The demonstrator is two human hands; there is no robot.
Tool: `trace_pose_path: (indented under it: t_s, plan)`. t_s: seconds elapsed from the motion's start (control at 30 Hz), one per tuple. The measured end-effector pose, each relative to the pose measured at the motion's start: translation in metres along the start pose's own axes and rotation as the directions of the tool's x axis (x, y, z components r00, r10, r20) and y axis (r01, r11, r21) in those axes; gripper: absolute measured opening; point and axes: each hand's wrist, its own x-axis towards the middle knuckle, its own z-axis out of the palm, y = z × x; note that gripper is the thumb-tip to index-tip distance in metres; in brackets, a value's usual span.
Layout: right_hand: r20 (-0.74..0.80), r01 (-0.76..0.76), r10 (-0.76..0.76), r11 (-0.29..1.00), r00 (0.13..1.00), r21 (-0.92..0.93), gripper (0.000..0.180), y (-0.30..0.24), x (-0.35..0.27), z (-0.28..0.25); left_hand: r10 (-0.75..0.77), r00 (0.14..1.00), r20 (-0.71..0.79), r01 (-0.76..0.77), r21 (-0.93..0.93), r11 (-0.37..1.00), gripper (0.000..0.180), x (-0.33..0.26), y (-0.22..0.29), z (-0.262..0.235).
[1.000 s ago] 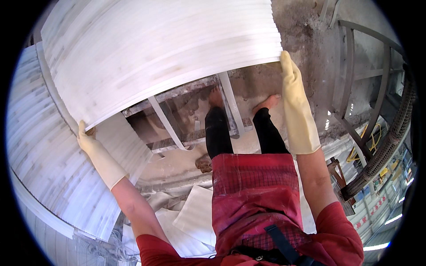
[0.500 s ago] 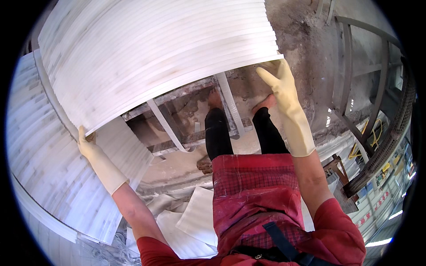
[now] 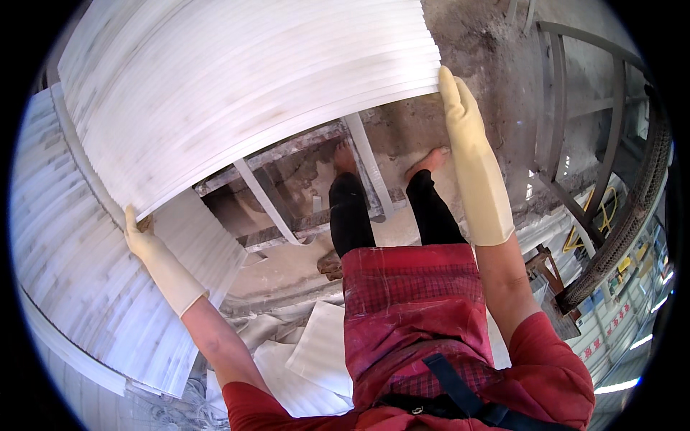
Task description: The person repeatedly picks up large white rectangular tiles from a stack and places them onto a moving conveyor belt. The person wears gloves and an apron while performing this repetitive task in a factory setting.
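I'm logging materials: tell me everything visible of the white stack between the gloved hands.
The white stack is many long, thin strips laid side by side, faintly streaked brownish; material unclear. The right end is stepped. It spreads across the picture's upper left, its far part out of view, its near edge slanting down leftward. The left hand touches its near left corner; the right hand, the right one.

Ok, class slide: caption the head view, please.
Left hand and right hand, both gloved, at opposite ends of lined-up white strips.
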Motion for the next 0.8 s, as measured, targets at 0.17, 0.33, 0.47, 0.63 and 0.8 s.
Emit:
trace_pose_path:
  t_s: [0.17,0.33,0.47,0.63,0.8]
  plan:
    - [-0.093,0.029,-0.046,0.985,0.995,-0.172,0.06,-0.004,-0.003,0.0,-0.031,0.999,-0.029,0.029,-0.047,0.998,0.046,0.006,-0.004,-0.003]
    - [-0.101,0.038,-0.052,0.99,0.994,-0.139,0.059,-0.01,-0.006,0.002,0.013,1.0,-0.017,-0.014,-0.055,0.998,0.045,0.016,-0.009,-0.006]
    - [-0.146,0.084,-0.095,0.993,0.985,-0.08,0.062,-0.006,-0.004,0.004,0.007,1.0,0.015,-0.006,-0.053,0.999,0.042,0.019,-0.011,-0.011]
    - [-0.182,0.115,-0.131,0.988,0.974,-0.099,0.065,-0.004,-0.003,0.008,-0.007,0.999,0.053,0.008,-0.02,1.0,0.042,0.021,-0.011,-0.013]
    - [-0.172,0.102,-0.124,0.986,0.977,-0.133,0.065,-0.007,-0.004,0.006,-0.023,0.999,0.034,0.022,0.031,0.999,0.044,0.019,-0.011,-0.015]
